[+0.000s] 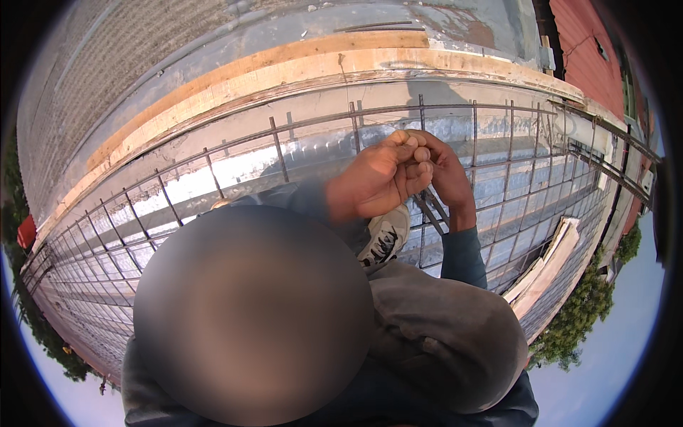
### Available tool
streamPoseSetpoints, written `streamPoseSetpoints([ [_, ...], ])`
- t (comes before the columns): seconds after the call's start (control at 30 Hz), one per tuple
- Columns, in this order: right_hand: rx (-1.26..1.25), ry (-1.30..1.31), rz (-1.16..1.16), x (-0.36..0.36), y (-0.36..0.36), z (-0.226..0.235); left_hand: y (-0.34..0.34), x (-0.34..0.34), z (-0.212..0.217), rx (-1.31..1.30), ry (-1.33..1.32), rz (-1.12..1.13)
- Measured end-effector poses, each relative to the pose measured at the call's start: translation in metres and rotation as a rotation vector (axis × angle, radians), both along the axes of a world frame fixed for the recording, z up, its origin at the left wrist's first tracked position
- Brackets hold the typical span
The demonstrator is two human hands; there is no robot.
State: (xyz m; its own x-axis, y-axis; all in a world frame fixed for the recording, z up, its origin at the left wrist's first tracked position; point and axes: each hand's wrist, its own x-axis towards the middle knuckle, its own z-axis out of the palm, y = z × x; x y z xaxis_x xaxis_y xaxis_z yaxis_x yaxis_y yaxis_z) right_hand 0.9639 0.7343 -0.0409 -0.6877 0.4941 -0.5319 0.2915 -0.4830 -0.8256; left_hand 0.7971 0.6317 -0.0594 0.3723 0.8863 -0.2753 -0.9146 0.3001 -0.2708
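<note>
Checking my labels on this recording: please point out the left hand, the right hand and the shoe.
Left hand (378,179): head view, middle of the hand.
Right hand (449,173): head view, middle of the hand.
Shoe (385,243): head view, around its dark laces.

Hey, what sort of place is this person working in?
Probably an outdoor building site: there's a grid of thin dark metal bars, a long pale wooden plank, and open blue sky beyond.
</note>
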Motion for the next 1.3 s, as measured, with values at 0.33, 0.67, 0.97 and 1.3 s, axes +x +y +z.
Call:
streamPoseSetpoints([
  [0.33,0.375,0.175,0.014,-0.048,-0.017,-0.045,-0.002,-0.075,0.039,0.033,0.857,-0.388],
  [0.67,-0.153,0.434,-0.849,-0.086,-0.019,-0.067,-0.02,-0.088,0.024,-0.026,1.802,0.364],
  [0.97,-0.184,0.37,-0.928,-0.092,-0.006,-0.076,0.041,-0.163,-0.001,0.22,2.682,-0.264],
  [1.3,-0.214,0.194,-1.013,-0.096,0.011,-0.08,0.031,-0.147,-0.001,0.208,2.821,-0.173],
])
